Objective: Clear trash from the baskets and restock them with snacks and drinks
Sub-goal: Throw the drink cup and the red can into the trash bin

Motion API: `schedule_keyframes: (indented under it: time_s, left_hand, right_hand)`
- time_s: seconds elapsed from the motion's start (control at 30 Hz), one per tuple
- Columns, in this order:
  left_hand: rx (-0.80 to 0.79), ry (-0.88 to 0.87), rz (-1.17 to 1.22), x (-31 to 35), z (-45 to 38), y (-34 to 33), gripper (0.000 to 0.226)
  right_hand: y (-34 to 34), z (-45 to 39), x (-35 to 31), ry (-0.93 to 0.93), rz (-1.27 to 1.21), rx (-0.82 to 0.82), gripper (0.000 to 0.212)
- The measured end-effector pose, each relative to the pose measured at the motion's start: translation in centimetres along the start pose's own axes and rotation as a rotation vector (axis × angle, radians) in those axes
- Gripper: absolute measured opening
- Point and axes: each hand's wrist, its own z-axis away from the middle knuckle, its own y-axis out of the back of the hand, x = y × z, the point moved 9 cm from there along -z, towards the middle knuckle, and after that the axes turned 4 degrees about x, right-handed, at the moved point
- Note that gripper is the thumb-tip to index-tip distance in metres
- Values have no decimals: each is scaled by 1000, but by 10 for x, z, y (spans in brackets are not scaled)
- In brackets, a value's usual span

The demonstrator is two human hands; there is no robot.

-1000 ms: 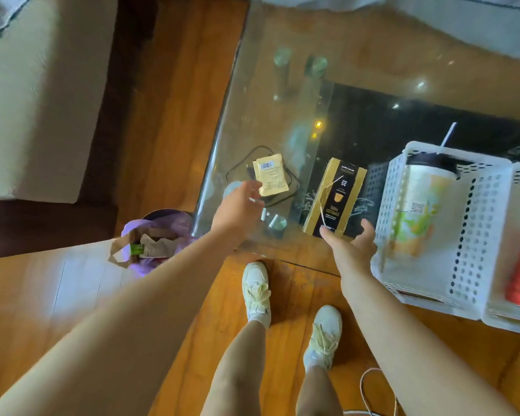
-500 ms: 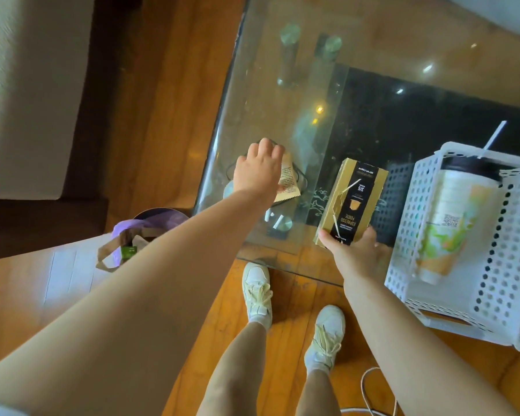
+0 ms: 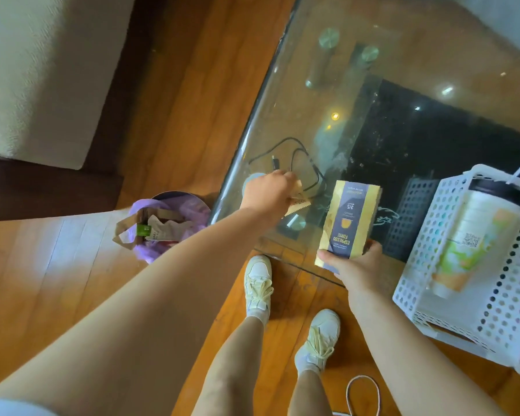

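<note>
Head view: the left hand [image 3: 269, 192] is seen from the back over the near corner of the glass table [image 3: 282, 94]. Its fingers are curled down and a small tan sachet [image 3: 300, 200] with a zigzag edge is pinched under them; most of the sachet is hidden by the hand, and whether it is lifted off the glass cannot be told. A black cable [image 3: 297, 157] is looped on the glass just beyond the knuckles.

The right hand [image 3: 354, 265] is held at the table's near edge. A gold and dark box marked ESPRESSO FORTE [image 3: 350, 220] is gripped at its lower end, thumb on the printed face, fingers wrapped behind; the box is held upright and slightly tilted.

A white perforated basket [image 3: 427, 250] is set on the table at right, just beside the box. A tall lidded drink cup [image 3: 475, 238] with a straw is leaned inside it.

A bin with a purple liner [image 3: 189, 205] is stood on the wooden floor left of the table, with paper scraps [image 3: 159, 226] seen in it. White shoes [image 3: 258, 280] are seen below.
</note>
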Motion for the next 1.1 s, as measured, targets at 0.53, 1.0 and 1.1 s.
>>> schedule_keyframes:
  time_s: [0.53, 1.0, 1.1]
  left_hand:
    - [548, 1194, 1352, -224, 233, -50, 25]
    - [352, 1399, 1449, -277, 234, -97, 36]
    - [283, 1434, 1392, -279, 242, -100, 58]
  right_hand:
    - [-139, 100, 28, 35, 410, -759, 79]
    - [-260, 132, -23, 151, 412, -785, 83]
    - [-265, 135, -21, 115, 447, -809, 85]
